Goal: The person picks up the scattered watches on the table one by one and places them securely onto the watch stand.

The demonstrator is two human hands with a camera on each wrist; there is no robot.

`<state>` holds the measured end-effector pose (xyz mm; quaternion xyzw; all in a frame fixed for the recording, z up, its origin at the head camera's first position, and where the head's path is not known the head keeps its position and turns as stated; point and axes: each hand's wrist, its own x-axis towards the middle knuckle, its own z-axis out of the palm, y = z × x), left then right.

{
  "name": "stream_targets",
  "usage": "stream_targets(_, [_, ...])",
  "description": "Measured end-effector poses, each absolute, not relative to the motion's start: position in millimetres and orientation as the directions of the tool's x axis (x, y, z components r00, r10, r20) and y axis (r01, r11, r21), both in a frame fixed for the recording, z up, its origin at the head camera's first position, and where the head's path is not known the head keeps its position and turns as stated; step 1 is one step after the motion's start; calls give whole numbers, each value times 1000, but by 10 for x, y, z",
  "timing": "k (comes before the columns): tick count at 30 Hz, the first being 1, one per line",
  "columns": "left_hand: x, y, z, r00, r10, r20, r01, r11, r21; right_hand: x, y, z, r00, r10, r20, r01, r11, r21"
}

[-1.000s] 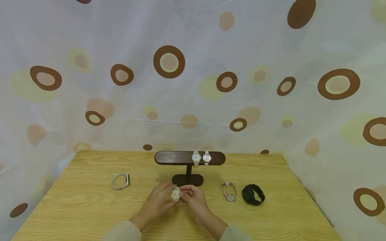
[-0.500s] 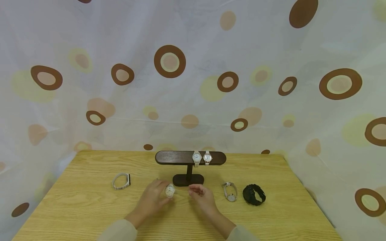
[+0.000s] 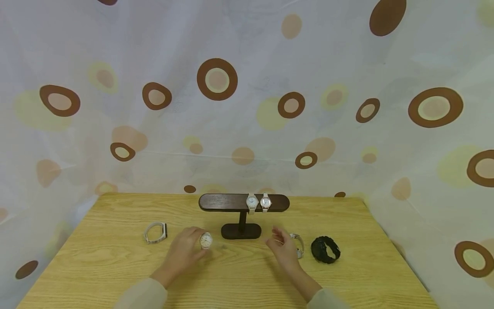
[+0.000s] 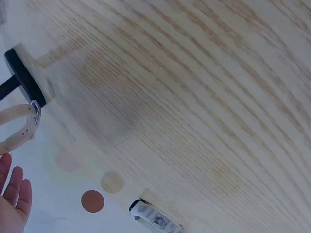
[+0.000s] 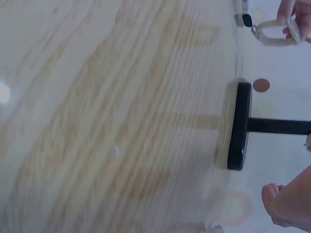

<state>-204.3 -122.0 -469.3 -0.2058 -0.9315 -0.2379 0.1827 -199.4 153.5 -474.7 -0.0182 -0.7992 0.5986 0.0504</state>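
Note:
My left hand (image 3: 182, 252) pinches a white-faced wristwatch (image 3: 206, 240) left of the stand's base. The watch's pale strap (image 4: 18, 141) is buckled into a loop, as the left wrist view shows; in the right wrist view the watch (image 5: 294, 30) appears between thumb and fingers. Over on the right, my right hand (image 3: 284, 250) hangs with loosely bent fingers and holds nothing. It partly covers another light-strapped wristwatch (image 3: 300, 244); whether it touches it I cannot tell. Two more watches, a left one (image 3: 252, 202) and a right one (image 3: 265, 202), sit on the dark display stand (image 3: 224, 202).
A black-strapped watch (image 3: 319, 249) lies on the wooden table (image 3: 247, 279) at the right. Toward the left lies a pale fitness band (image 3: 156, 234) with a dark face. A patterned curtain (image 3: 247, 120) hangs behind the table. The stand's base (image 3: 241, 231) stands between the hands.
Both hands had been together at the watch; the right one let go and moved right, to the light-strapped watch. My left hand carried its watch leftward.

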Motion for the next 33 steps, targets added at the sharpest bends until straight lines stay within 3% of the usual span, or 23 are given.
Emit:
stream_targets(7, [-2092,-1335,-4623,-915,195,353,348,823,448,-2081,1705,-4621,-981,151,119,-58,359,-932])
stream_targets(12, [-2148,-1432,-4554,-915,134,380,314,829,462,-2187,1778,-4500,-979,148,141,-66,426,-902])
stream_targets(17, [-2203,-1519,-4501,-905,91,416,315,801,509,-2280,1816,-4406,-962,85,259,-173,544,-821])
stream_targets(22, [-2233,-1560,-4429,-907,79,414,313,784,536,-2383,1827,-4342,-905,9,425,-317,654,-687])
stream_targets(33, [-2333,-1527,-4159,-910,105,401,316,801,508,-2526,1782,-4205,-894,-178,410,-380,785,-489])
